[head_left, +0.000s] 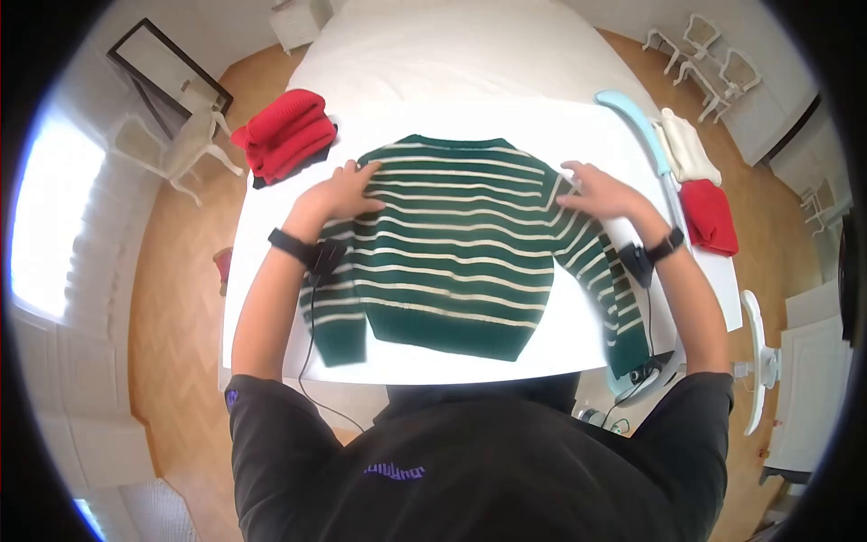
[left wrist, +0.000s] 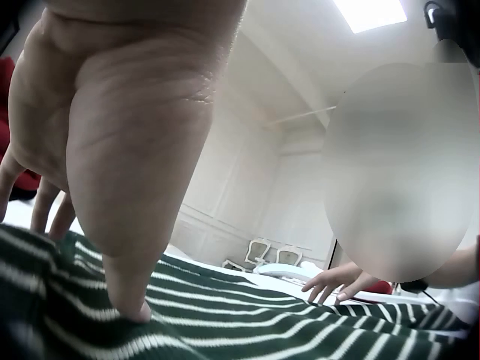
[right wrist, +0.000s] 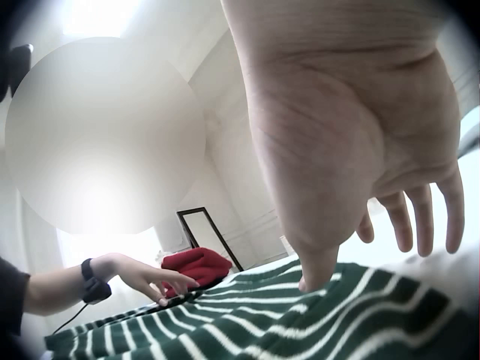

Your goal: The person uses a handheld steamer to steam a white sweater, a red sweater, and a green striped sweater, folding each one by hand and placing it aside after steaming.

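We see a green sweater (head_left: 452, 244) with cream stripes lying flat, front up, in the middle of the white tabletop (head_left: 470, 63), its hem toward the person and its neckline away. Our left hand (head_left: 341, 191) rests spread on the sweater's left shoulder, fingers straight and pressing the knit, gripping nothing; the left wrist view shows the thumb and fingertips planted on the striped cloth. Our right hand (head_left: 603, 191) lies the same way on the right shoulder where the sleeve begins, fingers extended and released, thumb tip touching the fabric in the right wrist view. Both sleeves run down along the body toward the near edge. We judge the sweater soft, limp and fairly light, with a grippy knit that will drag rather than slide; it would sag if lifted from one point, so the shoulders, cuffs or hem corners look like the best places to pinch it. A folded red stack (head_left: 287, 134) sits near the left corner, and cream and red folded pieces (head_left: 700, 185) lie at the right edge.
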A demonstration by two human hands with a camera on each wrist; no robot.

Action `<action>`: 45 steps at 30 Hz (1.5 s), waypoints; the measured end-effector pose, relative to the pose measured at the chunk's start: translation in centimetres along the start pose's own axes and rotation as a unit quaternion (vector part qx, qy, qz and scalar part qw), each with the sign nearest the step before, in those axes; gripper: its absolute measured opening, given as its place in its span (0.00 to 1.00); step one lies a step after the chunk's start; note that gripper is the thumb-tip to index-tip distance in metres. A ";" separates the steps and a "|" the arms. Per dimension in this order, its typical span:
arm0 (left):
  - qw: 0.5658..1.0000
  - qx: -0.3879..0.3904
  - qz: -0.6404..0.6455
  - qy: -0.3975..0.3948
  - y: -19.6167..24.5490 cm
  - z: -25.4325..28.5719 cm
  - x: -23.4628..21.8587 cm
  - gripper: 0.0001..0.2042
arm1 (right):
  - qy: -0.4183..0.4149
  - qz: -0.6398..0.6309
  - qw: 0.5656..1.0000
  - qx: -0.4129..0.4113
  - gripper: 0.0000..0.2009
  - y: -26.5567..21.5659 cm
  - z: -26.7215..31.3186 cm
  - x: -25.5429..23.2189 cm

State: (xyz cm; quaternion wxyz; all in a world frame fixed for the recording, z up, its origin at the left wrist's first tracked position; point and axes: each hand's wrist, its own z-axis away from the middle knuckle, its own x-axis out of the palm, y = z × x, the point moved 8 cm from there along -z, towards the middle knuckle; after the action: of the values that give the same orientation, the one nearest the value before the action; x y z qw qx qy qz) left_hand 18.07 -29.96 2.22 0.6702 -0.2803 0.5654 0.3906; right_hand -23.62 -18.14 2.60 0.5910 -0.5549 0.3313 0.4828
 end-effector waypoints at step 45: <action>0.922 -0.208 0.327 0.000 -26.6 13.0 5.8 0.10 | 0.055 -0.138 0.986 0.081 0.10 10.7 6.7 -1.0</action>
State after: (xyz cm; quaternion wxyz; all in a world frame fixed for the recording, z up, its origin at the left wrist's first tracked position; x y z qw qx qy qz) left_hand 47.76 -32.41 -2.55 0.4320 -0.2125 0.5315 0.6969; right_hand -34.95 -12.71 1.07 0.6757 -0.5715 0.3218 0.3367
